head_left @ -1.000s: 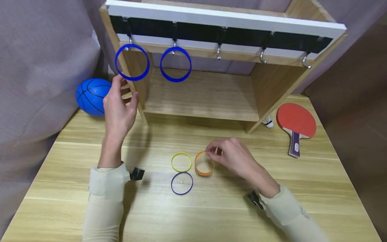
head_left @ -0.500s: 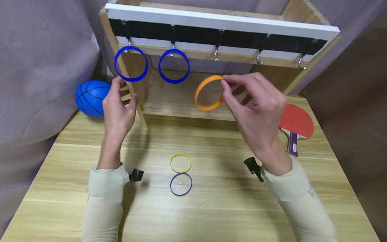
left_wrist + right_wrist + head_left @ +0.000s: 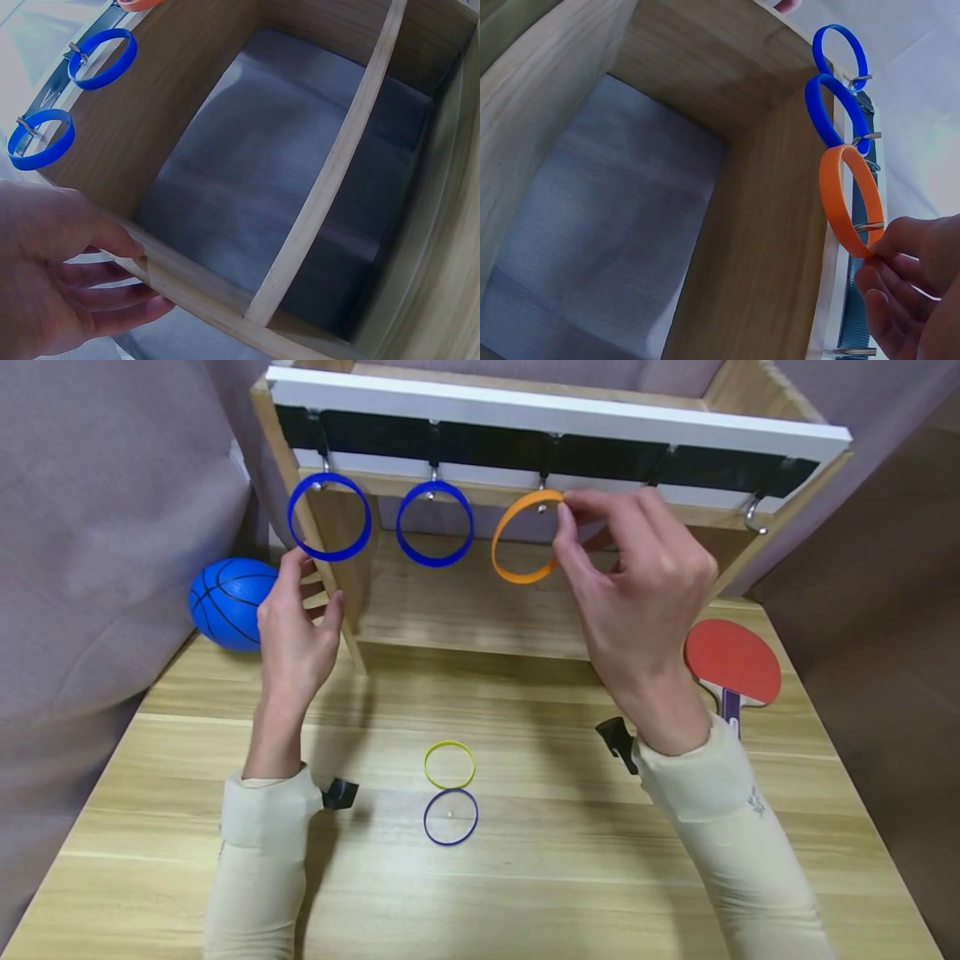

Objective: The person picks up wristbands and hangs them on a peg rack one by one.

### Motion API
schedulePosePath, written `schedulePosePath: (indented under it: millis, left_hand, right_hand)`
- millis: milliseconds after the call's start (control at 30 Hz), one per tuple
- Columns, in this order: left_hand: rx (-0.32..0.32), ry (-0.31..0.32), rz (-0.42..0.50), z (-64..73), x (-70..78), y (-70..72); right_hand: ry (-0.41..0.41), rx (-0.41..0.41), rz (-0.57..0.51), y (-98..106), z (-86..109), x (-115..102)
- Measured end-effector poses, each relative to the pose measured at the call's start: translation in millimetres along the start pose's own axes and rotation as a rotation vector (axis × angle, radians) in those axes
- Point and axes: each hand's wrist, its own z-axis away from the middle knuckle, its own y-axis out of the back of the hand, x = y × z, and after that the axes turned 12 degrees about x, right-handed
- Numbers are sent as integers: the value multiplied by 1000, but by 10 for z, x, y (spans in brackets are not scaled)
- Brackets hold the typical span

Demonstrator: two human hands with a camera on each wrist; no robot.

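My right hand pinches an orange silicone wristband by its upper right side, at the third hook from the left. In the right wrist view that hook's tip pokes through the orange loop. Two blue wristbands hang from the two hooks on the left. My left hand grips the front edge of the wooden shelf's left side panel, thumb on the inner side and fingers on the outer. Flat on the table lie a yellow wristband and a dark blue wristband, nearly touching.
The hook rail runs along the top front of the wooden shelf. A bare hook sticks out at its right end. Left of the shelf is a blue ball; a red table-tennis paddle lies on the right.
My right hand has lifted the orange wristband from the table, carried it up and brought it to the third hook. My left hand has stayed on the side panel.
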Motion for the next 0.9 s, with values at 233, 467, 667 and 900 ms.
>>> schedulePosePath:
  millis: [233, 467, 667, 900]
  left_hand:
    - [5, -6, -1, -2, -3, -4]
    - [5, -10, 5, -4, 5, -3]
    - [9, -10, 0, -12, 18, -2]
    - [11, -6, 5, 15, 10, -9]
  right_hand:
    - [45, -40, 17, -2, 13, 14]
    - [-6, 1, 1, 67, 2, -38]
    - [5, -119, -99, 273, 142, -128]
    - [-9, -600, -180, 333, 1003, -164]
